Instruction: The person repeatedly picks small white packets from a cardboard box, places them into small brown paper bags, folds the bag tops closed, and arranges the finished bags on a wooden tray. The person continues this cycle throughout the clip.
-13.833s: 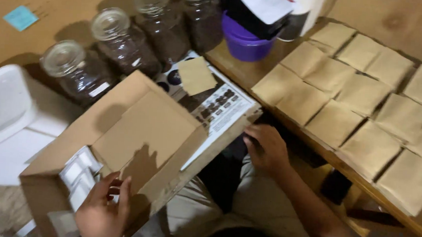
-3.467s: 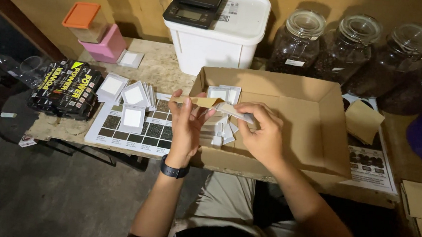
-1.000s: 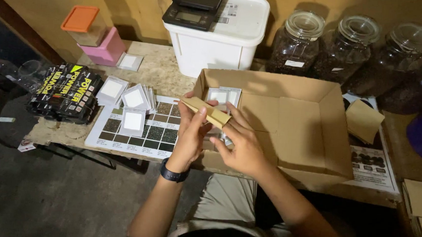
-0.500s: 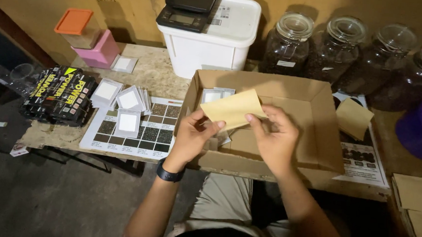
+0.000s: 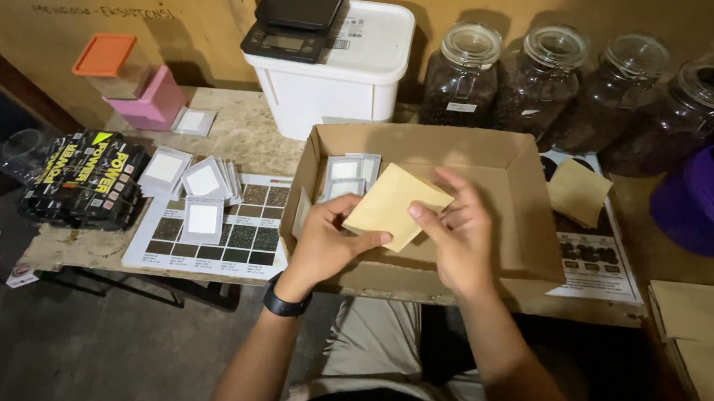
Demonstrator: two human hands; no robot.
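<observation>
Both hands hold one flat tan paper pouch [image 5: 393, 211] above an open shallow cardboard box [image 5: 530, 203]. My left hand [image 5: 325, 244], with a black wristband, pinches the pouch's lower left edge. The pouch's right side rests in the fingers of my right hand [image 5: 454, 231]. Inside the box, at its back left, lie several small white sachets [image 5: 346, 175].
Left of the box, more white sachets [image 5: 197, 184] lie on a printed chart sheet [image 5: 251, 244], beside a black packet stack [image 5: 86, 180]. Behind stand a white tub [image 5: 336, 75] with a black scale [image 5: 298, 15], several dark glass jars [image 5: 538, 79], a purple bucket [image 5: 695, 205] and a pink box [image 5: 148, 101].
The pouch went from small and folded between the hands to flat and spread out; both hands now hold it lower over the box.
</observation>
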